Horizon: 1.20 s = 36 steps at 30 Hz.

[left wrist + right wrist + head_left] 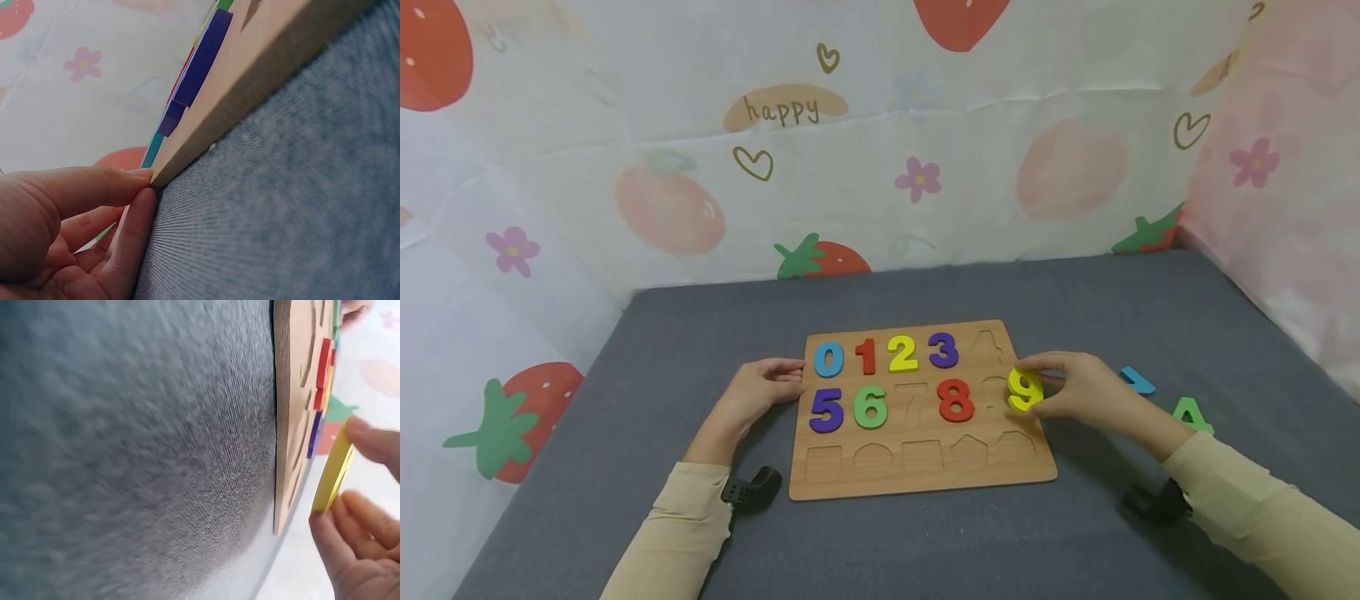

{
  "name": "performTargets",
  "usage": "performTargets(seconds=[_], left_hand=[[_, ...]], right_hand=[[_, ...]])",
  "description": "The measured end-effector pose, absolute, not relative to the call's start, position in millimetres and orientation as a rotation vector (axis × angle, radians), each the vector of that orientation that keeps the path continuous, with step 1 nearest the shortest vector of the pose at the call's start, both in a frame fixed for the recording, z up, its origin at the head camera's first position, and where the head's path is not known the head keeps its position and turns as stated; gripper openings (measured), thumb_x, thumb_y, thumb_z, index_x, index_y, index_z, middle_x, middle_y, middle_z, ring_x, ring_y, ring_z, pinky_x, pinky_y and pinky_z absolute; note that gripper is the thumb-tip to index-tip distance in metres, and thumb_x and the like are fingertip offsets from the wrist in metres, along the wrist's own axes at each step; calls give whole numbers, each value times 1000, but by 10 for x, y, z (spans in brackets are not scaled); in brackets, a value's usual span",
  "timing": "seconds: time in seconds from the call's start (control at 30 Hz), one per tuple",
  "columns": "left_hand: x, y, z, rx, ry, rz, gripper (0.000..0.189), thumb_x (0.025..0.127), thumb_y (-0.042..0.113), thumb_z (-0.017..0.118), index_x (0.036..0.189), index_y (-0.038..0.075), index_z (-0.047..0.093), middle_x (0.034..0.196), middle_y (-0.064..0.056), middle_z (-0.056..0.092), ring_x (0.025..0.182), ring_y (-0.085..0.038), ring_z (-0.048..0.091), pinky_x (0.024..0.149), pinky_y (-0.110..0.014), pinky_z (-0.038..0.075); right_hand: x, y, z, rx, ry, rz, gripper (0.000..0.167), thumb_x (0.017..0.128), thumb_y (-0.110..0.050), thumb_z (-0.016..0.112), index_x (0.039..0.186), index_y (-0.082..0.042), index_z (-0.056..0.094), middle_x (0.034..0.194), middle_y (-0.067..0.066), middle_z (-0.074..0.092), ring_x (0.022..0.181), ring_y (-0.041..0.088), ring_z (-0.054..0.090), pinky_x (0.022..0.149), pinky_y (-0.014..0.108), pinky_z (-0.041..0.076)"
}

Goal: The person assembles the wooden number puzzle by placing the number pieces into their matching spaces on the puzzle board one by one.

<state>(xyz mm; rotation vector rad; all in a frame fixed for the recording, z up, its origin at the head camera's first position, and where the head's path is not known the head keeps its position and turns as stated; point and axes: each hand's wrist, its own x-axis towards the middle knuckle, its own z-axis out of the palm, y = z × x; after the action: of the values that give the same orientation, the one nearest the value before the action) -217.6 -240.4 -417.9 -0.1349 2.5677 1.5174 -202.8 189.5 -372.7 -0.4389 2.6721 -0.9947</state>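
A wooden number puzzle board [917, 487] lies on the grey cloth, with a blue 0 [817, 361], a red 1, a yellow 2, a purple 3, a purple 5 [820, 418], a green 6 and a red 8 [948, 388] in their recesses. At its left edge my left hand [758, 396] pinches the board between thumb and fingers, as the left wrist view shows. My right hand [1078, 385] holds a yellow number 9 [1018, 402] by its ends. In the right wrist view that yellow 9 [331, 472] is tilted, raised off the board, over its right side.
To the right, near my forearm, lie a blue number 7 [1138, 382] and a green number 4 [1187, 411] on the grey tablecloth [925, 554]. Outlined recesses without pieces show along the board's bottom row. A printed curtain [880, 217] borders the table's back.
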Motion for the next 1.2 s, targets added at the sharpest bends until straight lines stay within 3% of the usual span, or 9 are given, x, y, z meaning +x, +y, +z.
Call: performTargets(seconds=[0.37,0.57,0.77,0.93,1.2], left_hand=[[-2176,-2403,-4173,-146,2567,1513,45,93,9,69,136,1,59,125,-19,66,107,-15,65,101,-39,49],[-2185,-2405,-4181,-127,2566,1522,45,92,9,69,136,0,59,123,-18,66,99,-7,64,94,-30,51],[-2183,-2403,-4173,-141,2564,1510,46,92,10,69,136,1,59,124,-18,66,105,-12,65,98,-35,50],[-2182,-2411,-4170,-135,2563,1506,46,92,10,69,136,1,58,125,-18,66,105,-11,65,96,-32,51],[-2178,-2410,-4178,-144,2560,1507,46,93,10,68,137,1,58,127,-19,66,110,-16,65,101,-38,49]], right_hand=[[-2206,1756,-3781,-564,2630,-886,62,78,-16,84,134,-2,61,140,22,58,133,43,50,101,49,50],[-2237,1693,-3791,-568,2636,-824,62,76,-16,86,132,-5,63,138,20,59,133,43,49,104,54,46],[-2251,1678,-3812,-586,2615,-844,62,76,-14,86,133,-2,62,136,20,62,126,39,57,102,49,49],[-2257,1663,-3814,-610,2611,-840,61,77,-13,85,133,-1,62,134,20,63,122,37,60,99,47,52],[-2240,1672,-3808,-557,2613,-853,66,77,-18,86,136,-3,60,138,19,61,128,39,55,102,49,49]])
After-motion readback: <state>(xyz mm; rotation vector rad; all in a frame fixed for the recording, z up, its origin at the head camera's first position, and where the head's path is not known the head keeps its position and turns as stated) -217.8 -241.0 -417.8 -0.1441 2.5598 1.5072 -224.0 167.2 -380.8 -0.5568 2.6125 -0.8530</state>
